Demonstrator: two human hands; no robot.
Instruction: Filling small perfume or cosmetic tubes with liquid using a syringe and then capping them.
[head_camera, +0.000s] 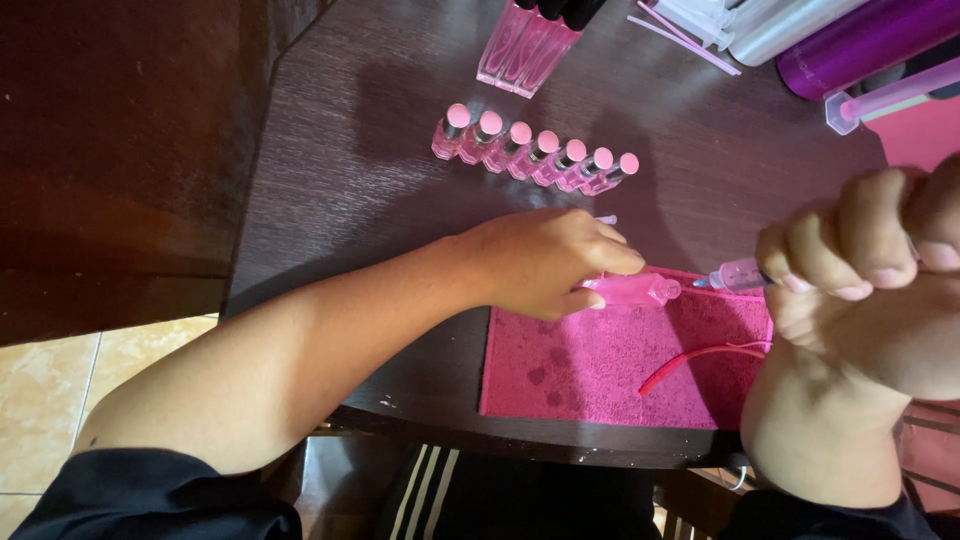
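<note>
While the left hand (545, 262) pinches a small pink bottle (632, 291) on its side, fingers closed narrow round the bottle's base, the open neck points to the right, just above the top edge of the pink towel (590, 365). Over on the other side, the right hand (865, 275) is wrapped tight round a syringe (738, 275), all fingers curled over the barrel, and the blue tip sits just beside the bottle's mouth (whether it touches, I cannot tell). Pink liquid shows in the syringe barrel. On the towel, near the right wrist, lies a thin red tube (700, 358), curved and loose. A few darker spots mark the cloth below the left hand.

Up the dark wooden table (330, 180), a slanted row of seven small pink-capped bottles (535, 155) stands shoulder to shoulder, well apart from the hands. Beyond them, at the top edge, are tall clear pink containers with black caps (525, 45). Top right there is a purple cylinder (860, 40) and, below it, a larger syringe with pink fluid (885, 98) lying across the corner.
</note>
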